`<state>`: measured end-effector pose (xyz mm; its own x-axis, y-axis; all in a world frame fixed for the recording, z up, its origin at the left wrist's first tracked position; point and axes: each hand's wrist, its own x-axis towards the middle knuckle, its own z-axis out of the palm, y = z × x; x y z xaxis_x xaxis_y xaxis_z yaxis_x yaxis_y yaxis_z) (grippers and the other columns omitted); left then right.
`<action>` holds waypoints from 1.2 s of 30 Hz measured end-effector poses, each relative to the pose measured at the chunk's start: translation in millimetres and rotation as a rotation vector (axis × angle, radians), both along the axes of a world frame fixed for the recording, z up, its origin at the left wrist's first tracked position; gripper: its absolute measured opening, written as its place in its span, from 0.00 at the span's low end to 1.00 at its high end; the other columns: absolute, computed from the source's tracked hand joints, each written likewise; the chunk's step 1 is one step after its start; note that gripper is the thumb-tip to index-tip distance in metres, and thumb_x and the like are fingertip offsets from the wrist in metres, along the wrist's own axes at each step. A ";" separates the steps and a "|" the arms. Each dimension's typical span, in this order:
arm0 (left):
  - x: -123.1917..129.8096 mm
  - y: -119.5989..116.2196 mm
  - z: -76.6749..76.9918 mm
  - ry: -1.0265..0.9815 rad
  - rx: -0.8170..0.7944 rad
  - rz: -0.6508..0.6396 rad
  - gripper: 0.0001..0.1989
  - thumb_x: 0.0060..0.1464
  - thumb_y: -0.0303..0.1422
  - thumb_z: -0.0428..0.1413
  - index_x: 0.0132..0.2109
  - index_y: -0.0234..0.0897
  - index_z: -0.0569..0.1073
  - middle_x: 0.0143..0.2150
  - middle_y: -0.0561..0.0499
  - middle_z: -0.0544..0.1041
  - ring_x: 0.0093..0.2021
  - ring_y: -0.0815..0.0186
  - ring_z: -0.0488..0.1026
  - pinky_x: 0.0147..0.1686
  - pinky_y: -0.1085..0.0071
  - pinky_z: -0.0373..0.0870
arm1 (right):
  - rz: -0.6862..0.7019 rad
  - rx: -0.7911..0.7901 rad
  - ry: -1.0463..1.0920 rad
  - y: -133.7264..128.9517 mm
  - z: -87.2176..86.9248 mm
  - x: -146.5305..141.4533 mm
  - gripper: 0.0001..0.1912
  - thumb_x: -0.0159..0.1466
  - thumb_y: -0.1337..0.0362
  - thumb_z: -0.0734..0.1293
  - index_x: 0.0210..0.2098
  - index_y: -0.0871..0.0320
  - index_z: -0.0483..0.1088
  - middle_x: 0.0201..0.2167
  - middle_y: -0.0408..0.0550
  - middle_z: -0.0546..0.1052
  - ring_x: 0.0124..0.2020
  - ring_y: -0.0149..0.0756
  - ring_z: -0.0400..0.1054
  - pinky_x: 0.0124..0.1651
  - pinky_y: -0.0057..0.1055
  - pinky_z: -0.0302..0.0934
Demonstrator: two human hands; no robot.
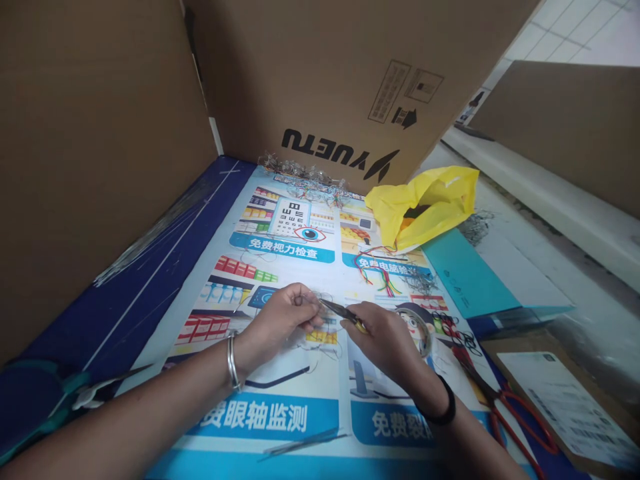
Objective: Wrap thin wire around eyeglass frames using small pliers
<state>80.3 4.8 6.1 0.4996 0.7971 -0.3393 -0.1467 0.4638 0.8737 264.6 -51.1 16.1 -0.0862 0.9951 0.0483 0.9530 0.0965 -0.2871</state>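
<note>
Angled inward, the left hand (293, 312) pinches wire (327, 295) at the pliers (344, 311) the right hand (387, 337) grasps, near a gaping yellow bag (393, 208), contents unclear.

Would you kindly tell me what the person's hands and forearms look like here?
The left hand has a shiny silver-coloured bangle at its wrist; the right hand has a plain black wristband. No gloves or sleeves show.

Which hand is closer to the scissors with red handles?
Right. The right hand is left of the red-handled scissors; the left hand is even farther left, beyond the right hand.
</note>
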 end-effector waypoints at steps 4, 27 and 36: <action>-0.1 1.4 -4.1 0.003 0.051 -0.007 0.07 0.47 0.29 0.57 0.30 0.35 0.65 0.21 0.53 0.73 0.20 0.75 0.67 0.23 0.77 0.60 | 0.022 -0.052 -0.019 0.3 5.3 -0.1 0.06 0.60 0.63 0.62 0.31 0.56 0.69 0.29 0.44 0.73 0.32 0.35 0.67 0.31 0.27 0.51; 0.2 4.7 -2.8 0.156 0.218 -0.041 0.04 0.48 0.27 0.53 0.29 0.36 0.63 0.20 0.56 0.71 0.21 0.73 0.66 0.26 0.74 0.62 | 0.187 0.090 -0.235 -2.8 12.5 -0.1 0.05 0.60 0.68 0.62 0.34 0.59 0.69 0.28 0.47 0.71 0.32 0.35 0.61 0.34 0.30 0.48; -0.5 5.2 -1.6 0.206 0.260 -0.048 0.03 0.46 0.25 0.52 0.29 0.36 0.64 0.20 0.56 0.71 0.22 0.72 0.66 0.27 0.73 0.63 | 0.189 0.069 -0.239 -3.3 12.2 0.5 0.05 0.61 0.66 0.61 0.31 0.58 0.68 0.27 0.46 0.70 0.31 0.33 0.61 0.32 0.29 0.46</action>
<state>79.8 10.0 4.4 0.4805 0.8474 -0.2257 0.0622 0.2237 0.9727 265.1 -54.3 28.3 -0.2868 0.9553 0.0714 0.9560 0.2902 -0.0433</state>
